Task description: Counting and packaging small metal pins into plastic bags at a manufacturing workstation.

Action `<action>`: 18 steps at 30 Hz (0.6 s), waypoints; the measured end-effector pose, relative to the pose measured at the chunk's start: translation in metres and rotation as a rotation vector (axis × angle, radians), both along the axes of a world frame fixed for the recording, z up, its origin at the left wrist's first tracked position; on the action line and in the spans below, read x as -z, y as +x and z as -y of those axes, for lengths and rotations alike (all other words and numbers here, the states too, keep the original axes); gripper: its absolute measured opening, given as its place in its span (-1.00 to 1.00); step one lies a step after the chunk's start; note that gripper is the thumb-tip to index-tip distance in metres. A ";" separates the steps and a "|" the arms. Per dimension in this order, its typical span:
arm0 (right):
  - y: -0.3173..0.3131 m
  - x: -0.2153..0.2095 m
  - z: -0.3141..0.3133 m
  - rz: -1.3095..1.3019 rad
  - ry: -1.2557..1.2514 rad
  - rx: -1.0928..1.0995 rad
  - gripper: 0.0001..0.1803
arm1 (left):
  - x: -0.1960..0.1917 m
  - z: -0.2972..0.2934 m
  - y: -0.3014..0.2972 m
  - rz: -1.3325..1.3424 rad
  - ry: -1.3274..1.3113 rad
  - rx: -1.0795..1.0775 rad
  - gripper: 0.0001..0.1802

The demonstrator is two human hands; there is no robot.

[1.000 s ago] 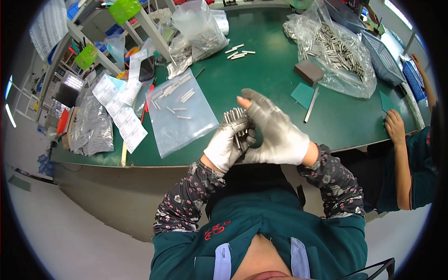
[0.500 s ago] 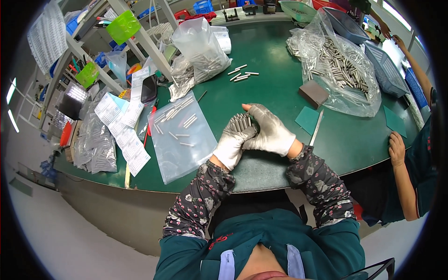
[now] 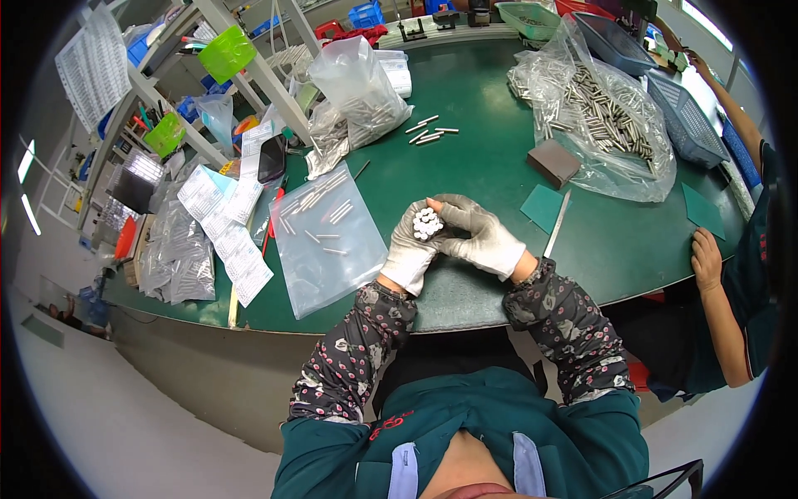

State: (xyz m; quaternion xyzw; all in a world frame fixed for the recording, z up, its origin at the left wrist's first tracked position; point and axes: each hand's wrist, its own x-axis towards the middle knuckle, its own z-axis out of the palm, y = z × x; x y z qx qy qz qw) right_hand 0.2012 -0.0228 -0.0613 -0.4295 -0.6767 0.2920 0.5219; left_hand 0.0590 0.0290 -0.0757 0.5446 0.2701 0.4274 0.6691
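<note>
A bundle of short metal pins [image 3: 428, 224] stands with its bright round ends facing up. My left hand [image 3: 407, 254], in a white and grey work glove, is wrapped round the bundle. My right hand [image 3: 485, 239], gloved the same way, closes on the bundle from the right, its thumb and fingers against the pins. Left of my hands lies a clear plastic bag [image 3: 320, 274] with several loose pins [image 3: 337, 214] on it. Farther off, several more pins [image 3: 427, 137] rest on the green table [image 3: 474, 91].
A large open bag of metal pins [image 3: 603, 116] lies at the right, beside a brown block [image 3: 554, 163], a green square [image 3: 542, 208] and a thin metal strip [image 3: 558, 224]. Papers [image 3: 218, 220], a phone [image 3: 271, 158] and another filled bag [image 3: 366, 91] are left. A co-worker's hand [image 3: 706, 262] rests at the right edge.
My hands have turned the pin bundle from slanting, with its sides showing, to end-up, with its round ends showing. My right hand has shifted slightly closer round it.
</note>
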 end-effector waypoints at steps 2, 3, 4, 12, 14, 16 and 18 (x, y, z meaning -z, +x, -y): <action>0.000 -0.001 0.001 -0.053 -0.185 -0.037 -0.34 | 0.003 -0.001 0.000 0.047 0.006 0.016 -0.48; 0.000 -0.001 0.000 -0.055 -0.183 -0.037 -0.34 | 0.005 -0.002 0.000 0.045 0.009 0.016 -0.48; 0.001 -0.001 0.000 -0.191 -0.241 -0.048 -0.40 | 0.008 -0.004 0.001 -0.024 0.115 -0.004 -0.51; -0.007 0.001 -0.022 -0.136 -0.248 0.223 -0.61 | 0.017 -0.010 0.002 -0.217 0.516 0.051 -0.60; -0.009 0.008 -0.027 -0.116 -0.169 0.248 -0.66 | 0.013 -0.011 0.002 -0.205 0.364 0.049 -0.57; -0.009 0.013 -0.028 -0.593 -0.141 0.340 -0.72 | 0.012 -0.010 0.000 -0.317 0.322 0.037 -0.52; 0.026 0.007 -0.029 -0.175 0.050 0.577 -0.79 | 0.014 -0.009 0.004 -0.278 0.277 0.015 -0.47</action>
